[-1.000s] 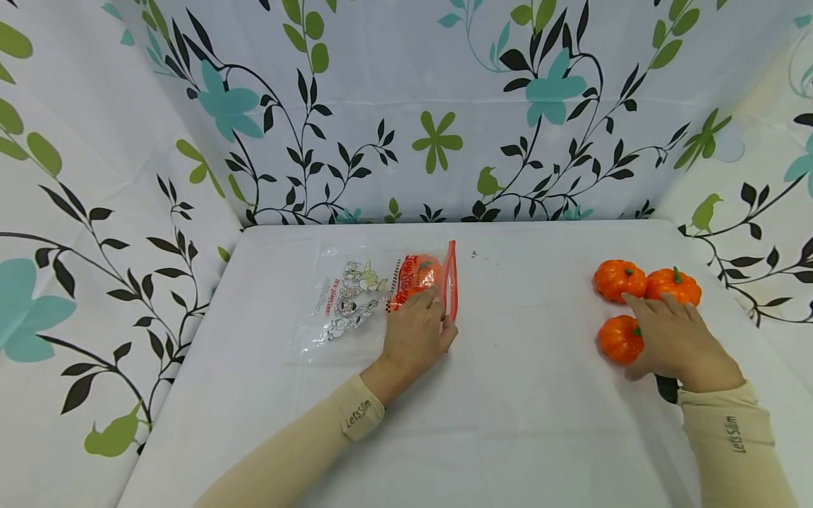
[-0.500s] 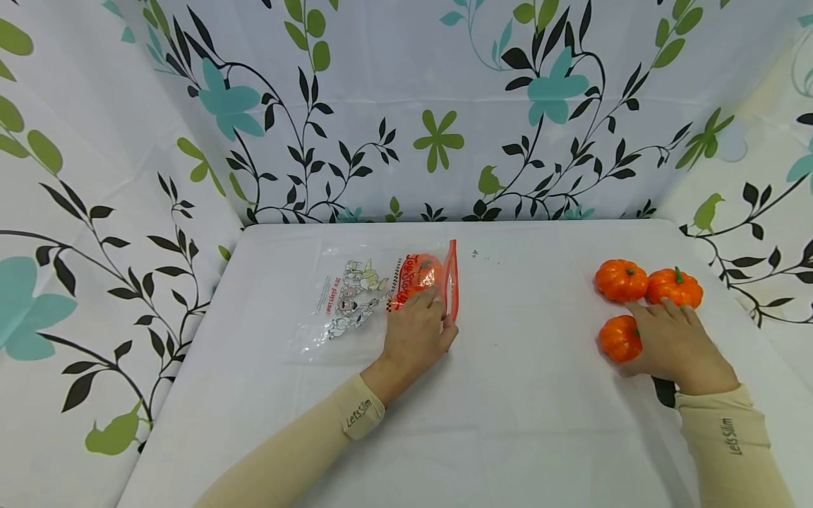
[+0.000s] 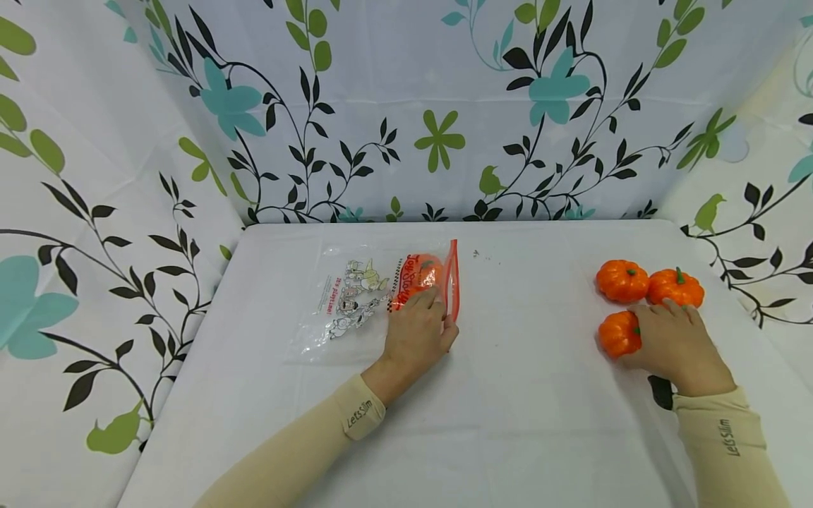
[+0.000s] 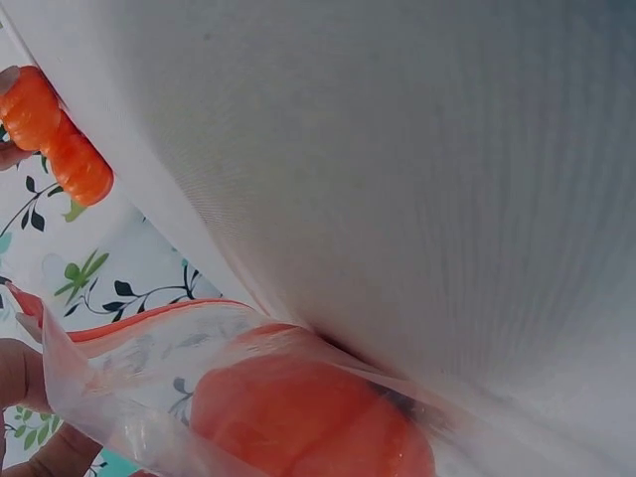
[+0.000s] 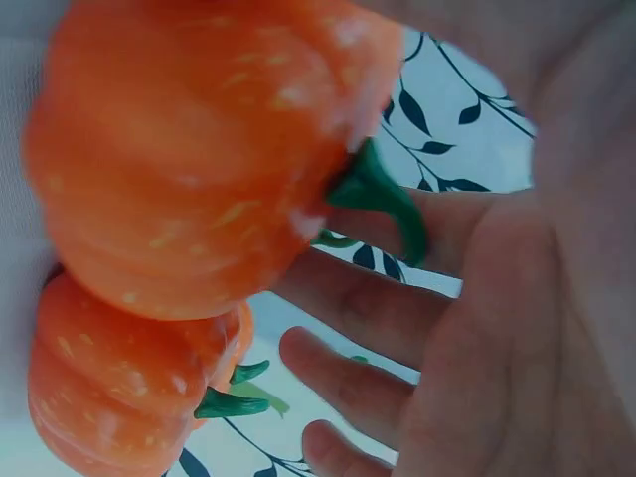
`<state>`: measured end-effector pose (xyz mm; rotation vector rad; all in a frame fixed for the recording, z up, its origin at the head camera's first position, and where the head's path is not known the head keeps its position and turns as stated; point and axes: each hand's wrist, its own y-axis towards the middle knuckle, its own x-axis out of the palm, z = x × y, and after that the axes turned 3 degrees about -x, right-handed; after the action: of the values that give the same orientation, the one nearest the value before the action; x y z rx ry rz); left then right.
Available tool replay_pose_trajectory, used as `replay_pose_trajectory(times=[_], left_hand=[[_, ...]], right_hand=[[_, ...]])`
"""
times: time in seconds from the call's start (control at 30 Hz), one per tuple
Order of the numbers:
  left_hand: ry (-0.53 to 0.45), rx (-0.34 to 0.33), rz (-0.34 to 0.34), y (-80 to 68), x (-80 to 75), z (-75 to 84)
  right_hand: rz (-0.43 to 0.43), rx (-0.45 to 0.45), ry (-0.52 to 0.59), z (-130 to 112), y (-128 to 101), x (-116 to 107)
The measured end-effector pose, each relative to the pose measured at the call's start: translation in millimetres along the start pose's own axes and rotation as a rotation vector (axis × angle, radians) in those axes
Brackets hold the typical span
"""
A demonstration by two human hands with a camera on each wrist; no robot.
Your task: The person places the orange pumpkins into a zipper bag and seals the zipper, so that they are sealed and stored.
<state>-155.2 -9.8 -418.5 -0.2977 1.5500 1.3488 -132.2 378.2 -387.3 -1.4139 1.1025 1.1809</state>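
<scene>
R hand (image 3: 676, 342) pulled back a bit, near pumpkin (image 3: 619, 334) now cupped by curled fingers | L hand (image 3: 416, 333) laid flat on bag (image 3: 356, 300), fingers straight | bag w/ 1 pumpkin inside, mid table (image 3: 508, 395)

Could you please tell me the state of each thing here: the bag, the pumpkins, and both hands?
plastic bag: lying flat on the table, one pumpkin inside, held down at its mouth
pumpkin in the bag: enclosed, near the red zip edge
three loose pumpkins: upright, clustered together on the table
left hand: pressing on the bag
right hand: touching the nearest loose pumpkin
</scene>
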Motion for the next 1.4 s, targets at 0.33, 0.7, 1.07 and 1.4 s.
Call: replay_pose_trajectory(times=[0.33,0.7,1.07,1.4], left_hand=[[-0.004,0.002,0.003,-0.1,1.0,0.3],[-0.041,-0.011,0.003,-0.3,0.5,0.6],[-0.035,-0.011,-0.007,-0.6,-1.5,0.3],[-0.024,0.011,0.021,-2.6,-1.1,-0.1]], right_hand=[[0.21,-0.014,0.102,-12.5,6.1,1.4],[0.241,-0.024,0.283,-51.5,18.8,4.0],[0.274,-0.116,0.393,-92.5,42.0,17.0],[0.29,-0.216,0.373,-125.6,60.0,21.4]])
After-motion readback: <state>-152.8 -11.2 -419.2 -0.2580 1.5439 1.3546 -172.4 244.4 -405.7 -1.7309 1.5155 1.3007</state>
